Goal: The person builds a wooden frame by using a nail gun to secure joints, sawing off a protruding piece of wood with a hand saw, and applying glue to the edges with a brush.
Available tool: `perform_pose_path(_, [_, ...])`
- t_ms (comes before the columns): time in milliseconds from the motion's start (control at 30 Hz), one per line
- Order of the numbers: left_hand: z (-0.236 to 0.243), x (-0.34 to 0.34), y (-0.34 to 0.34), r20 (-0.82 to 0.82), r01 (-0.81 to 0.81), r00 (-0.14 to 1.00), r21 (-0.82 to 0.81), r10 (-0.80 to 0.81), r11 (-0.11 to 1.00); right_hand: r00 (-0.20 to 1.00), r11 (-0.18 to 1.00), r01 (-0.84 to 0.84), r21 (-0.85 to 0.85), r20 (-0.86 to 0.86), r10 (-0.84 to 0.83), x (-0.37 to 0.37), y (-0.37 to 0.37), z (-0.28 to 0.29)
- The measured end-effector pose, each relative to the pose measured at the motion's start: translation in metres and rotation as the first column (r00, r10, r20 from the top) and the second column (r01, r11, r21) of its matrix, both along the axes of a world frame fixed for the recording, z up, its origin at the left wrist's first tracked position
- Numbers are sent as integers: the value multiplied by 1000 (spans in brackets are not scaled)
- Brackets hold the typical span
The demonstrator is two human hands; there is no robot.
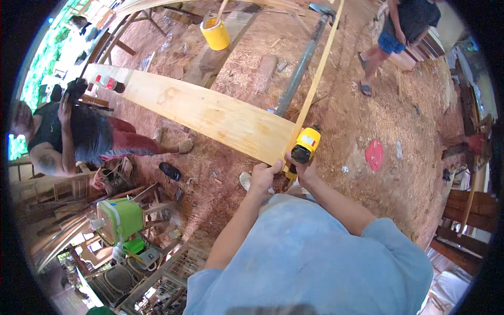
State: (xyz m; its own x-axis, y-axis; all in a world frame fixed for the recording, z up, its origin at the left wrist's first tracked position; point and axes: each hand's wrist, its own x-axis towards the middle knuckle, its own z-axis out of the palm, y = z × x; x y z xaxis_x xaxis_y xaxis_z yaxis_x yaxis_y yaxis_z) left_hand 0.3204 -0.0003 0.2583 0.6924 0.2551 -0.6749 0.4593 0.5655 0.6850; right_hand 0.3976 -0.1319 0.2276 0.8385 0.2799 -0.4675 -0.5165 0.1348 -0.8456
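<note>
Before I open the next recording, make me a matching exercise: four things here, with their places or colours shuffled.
Things
1. power tool
2. red-labelled bottle
3. left hand
4. cooler

Places or colours
A. on the far end of the plank
B. green
C. in the right hand
D. at the plank's near end

Pairs: 1-C; 2-A; 3-D; 4-B

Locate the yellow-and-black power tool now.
In the head view, just right of centre, the yellow-and-black power tool is in the right hand, at the near end of the wooden board.
</note>
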Motion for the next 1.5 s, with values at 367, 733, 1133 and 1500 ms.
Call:
perform_pose_path(367, [61, 0, 10, -408, 568, 823, 576, -395, 588, 979, 995, -40, -91, 193, 57, 3, -2, 32])
perform_pose_path(733, [19, 90, 47, 40, -41, 654, 999, -755, 17, 986, 995, -82, -56, 143, 89, 8, -9, -22])
perform_pose_path(1133, [55, 76, 35, -252, 314, 458, 943, -852, -110, 984, 998, -1, -68, 179, 13, 4, 1, 14])
perform_pose_path(1500, [70, 6, 33, -265, 424, 529, 905, -806, -20, 980, 966, -59, -252, 171, 104, 4, -2, 35])
